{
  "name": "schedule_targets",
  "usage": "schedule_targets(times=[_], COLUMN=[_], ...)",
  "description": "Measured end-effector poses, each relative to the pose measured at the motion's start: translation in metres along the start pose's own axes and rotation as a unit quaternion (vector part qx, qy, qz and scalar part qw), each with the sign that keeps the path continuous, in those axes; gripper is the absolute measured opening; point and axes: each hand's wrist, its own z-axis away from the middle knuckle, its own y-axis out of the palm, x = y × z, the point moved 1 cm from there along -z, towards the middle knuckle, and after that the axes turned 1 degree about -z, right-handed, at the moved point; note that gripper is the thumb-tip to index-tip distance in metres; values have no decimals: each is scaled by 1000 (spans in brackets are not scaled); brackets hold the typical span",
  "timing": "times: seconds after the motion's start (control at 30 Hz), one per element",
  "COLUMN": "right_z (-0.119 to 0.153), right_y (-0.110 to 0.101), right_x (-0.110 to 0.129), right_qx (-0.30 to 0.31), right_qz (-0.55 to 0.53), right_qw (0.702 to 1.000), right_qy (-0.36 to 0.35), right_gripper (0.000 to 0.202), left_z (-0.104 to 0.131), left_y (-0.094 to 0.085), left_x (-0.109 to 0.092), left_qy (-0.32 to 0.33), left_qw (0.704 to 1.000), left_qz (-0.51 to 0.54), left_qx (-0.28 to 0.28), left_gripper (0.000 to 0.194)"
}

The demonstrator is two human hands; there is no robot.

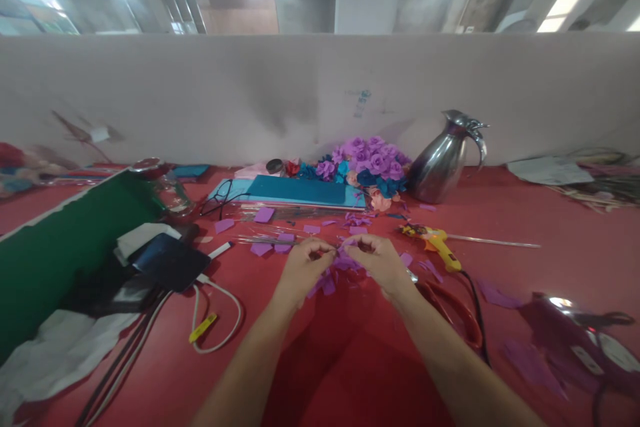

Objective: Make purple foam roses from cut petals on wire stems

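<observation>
Both hands meet over the red table (330, 360), close to a heap of purple pieces (327, 281). My left hand (309, 267) is closed in a pinch, its fingertips at the left edge of a small purple piece (346, 257). From the other side, my right hand (383, 265) pinches the same piece. The piece's exact shape is too small to tell. Loose purple squares (261, 249) lie to the left of my hands. Right of them rests a yellow glue gun (445, 252) with a clear stick in its back end.
Behind my hands are teal sheets (300, 189), purple flowers (373, 157) and a metal jug (440, 163). Red-handled scissors (467, 327) lie near my right forearm. A dark phone-like object (173, 261), cables and a green board (75, 253) occupy the left; a power strip (587, 359) sits right.
</observation>
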Motion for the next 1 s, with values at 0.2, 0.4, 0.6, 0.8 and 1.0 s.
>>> schedule_targets(times=[0.2,0.4,0.6,0.8,1.0], right_z=[0,0,0,1,0], right_y=[0,2,3,4,4], right_x=[-2,-1,-5,-7,-9], right_qx=[5,-1,14,28,29], right_qz=[12,-19,-32,-28,-16], right_qw=[1000,1000,999,999,999], right_qy=[-6,4,18,23,23], right_gripper=[10,7,8,9,11], left_z=[-1,2,3,3,2], left_y=[-1,-1,-3,-4,-5], left_x=[3,-3,-8,-7,-6], left_qy=[19,7,-24,-33,-16], left_qw=[999,1000,999,999,999], left_qz=[-36,-3,33,13,-29], left_qx=[0,-7,10,-1,-6], left_gripper=[11,12,7,7,8])
